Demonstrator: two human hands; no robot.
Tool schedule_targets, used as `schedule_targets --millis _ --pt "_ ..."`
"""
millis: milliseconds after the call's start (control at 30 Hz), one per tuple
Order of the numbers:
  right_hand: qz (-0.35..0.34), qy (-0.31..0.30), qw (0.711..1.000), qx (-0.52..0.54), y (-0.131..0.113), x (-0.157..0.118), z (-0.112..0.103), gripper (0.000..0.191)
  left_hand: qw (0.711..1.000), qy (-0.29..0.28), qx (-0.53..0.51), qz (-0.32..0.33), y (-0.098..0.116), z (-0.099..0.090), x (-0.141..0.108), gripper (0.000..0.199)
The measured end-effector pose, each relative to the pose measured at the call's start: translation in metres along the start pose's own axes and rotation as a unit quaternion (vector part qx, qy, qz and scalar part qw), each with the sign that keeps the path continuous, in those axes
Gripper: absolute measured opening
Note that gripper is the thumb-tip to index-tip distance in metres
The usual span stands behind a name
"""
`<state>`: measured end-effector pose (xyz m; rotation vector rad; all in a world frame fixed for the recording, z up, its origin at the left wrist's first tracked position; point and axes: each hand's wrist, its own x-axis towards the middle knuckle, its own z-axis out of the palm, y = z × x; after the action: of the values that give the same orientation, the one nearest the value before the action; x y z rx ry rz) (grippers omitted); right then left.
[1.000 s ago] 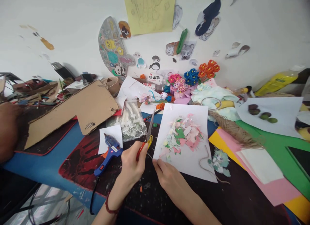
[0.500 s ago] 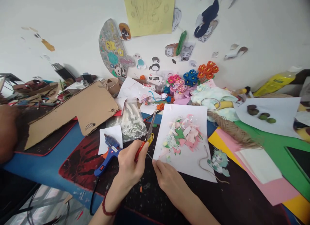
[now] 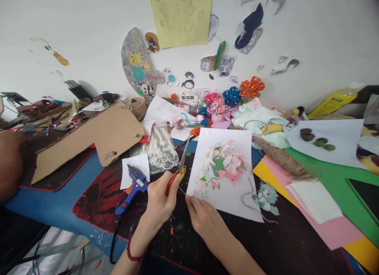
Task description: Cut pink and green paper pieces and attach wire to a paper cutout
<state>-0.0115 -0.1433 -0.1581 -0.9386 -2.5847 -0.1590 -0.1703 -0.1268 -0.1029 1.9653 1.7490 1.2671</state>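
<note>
My left hand [image 3: 161, 196], with a dark red cord bracelet at the wrist, is closed around scissors [image 3: 181, 164] with red and yellow handles. Their blades point up and away from me. To its right, my right hand [image 3: 203, 215] has its fingers pressed together at the near-left corner of a white sheet [image 3: 248, 196]. A thin pale strand [image 3: 181, 190] runs between the two hands; I cannot make out its kind or whether the right fingers pinch it. On the sheet lies a heap of pink, green and white scraps [image 3: 232, 166].
Left of my hands, a blue glue gun [image 3: 134, 194] rests partly on white paper. Behind it are cut cardboard [image 3: 109, 125] and a clear bag [image 3: 162, 150]. Twine [image 3: 286, 158], coloured paper [image 3: 322, 233] and a character cutout [image 3: 266, 198] lie rightward. Another person's arm [image 3: 12, 160] shows far left.
The view has shifted very slightly. Both hands, the scissors and the sheet keep nearly the same positions relative to each other.
</note>
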Motion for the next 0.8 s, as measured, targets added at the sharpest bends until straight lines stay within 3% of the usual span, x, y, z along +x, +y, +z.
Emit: schedule_targets --millis 200,433,800 --pt "0.056 0.001 0.998 -0.01 -0.005 -0.001 0.001 0.04 0.996 0.085 0.003 -0.02 0.006 -0.013 -0.004 0.025" --pt "0.09 -0.006 0.996 0.012 -0.004 -0.004 0.016 0.039 0.996 0.082 -0.005 -0.039 -0.003 -0.014 -0.007 0.024" --pt "0.036 -0.099 0.994 -0.022 0.003 0.005 0.009 0.05 0.996 0.07 -0.006 -0.049 -0.004 -0.009 -0.005 0.027"
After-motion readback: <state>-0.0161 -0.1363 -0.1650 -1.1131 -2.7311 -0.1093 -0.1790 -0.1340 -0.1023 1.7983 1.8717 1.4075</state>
